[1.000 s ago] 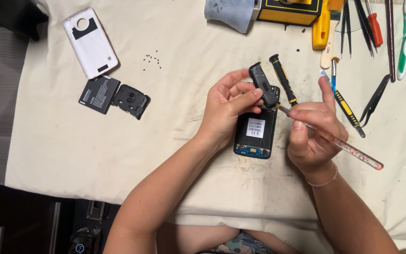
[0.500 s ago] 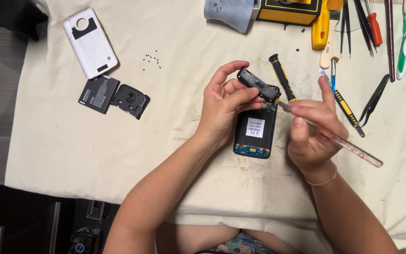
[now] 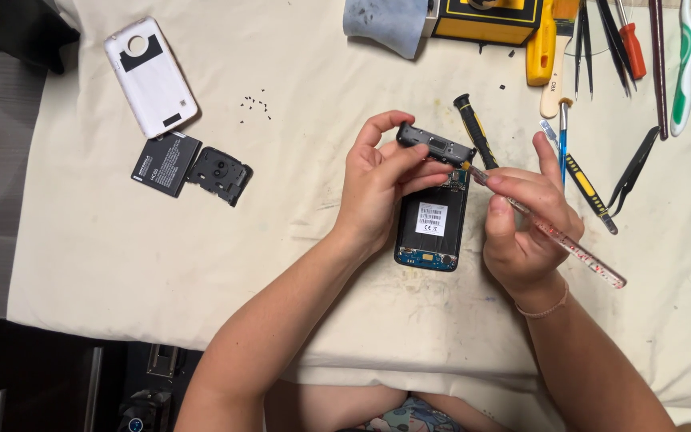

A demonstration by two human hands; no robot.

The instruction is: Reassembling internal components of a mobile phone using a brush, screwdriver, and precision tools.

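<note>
Across the whole view lies a cream cloth [image 3: 121,264] covering the table, smudged w/ dark marks near the middle. Top centre: a yellow-and-black box [image 3: 489,18] w/ a grey rag [image 3: 385,24] just left of it. Top left sits a white back cover [image 3: 150,76], lying flat, and below it a black battery [image 3: 165,163] touching a black camera-surround plate [image 3: 219,174].

At centre, an opened phone [image 3: 433,224] lies flat on the cloth, back off, white label showing, blue circuit board visible at its near end. Left hand [image 3: 381,188] rests over the phone's left side; thumb & fingers are pinched on a black plastic cover strip [image 3: 435,146], held tilted just above the phone's top end. Right hand [image 3: 525,232] is curled round a clear-handled screwdriver [image 3: 557,236], tip meeting the phone's top right corner, handle running down-right past the wrist. A thin bracelet [image 3: 544,308] is on that wrist.

Right side: a black-and-yellow screwdriver [image 3: 475,132] just beside the strip, a 2nd striped one [image 3: 589,192], black tweezers [image 3: 633,172], a blue-tipped tool [image 3: 561,132], a red-handled screwdriver [image 3: 632,44], a green-and-white toothbrush [image 3: 683,68].

Smallest: a cluster of tiny black screws [image 3: 255,106] on the cloth, near the white cover.
</note>
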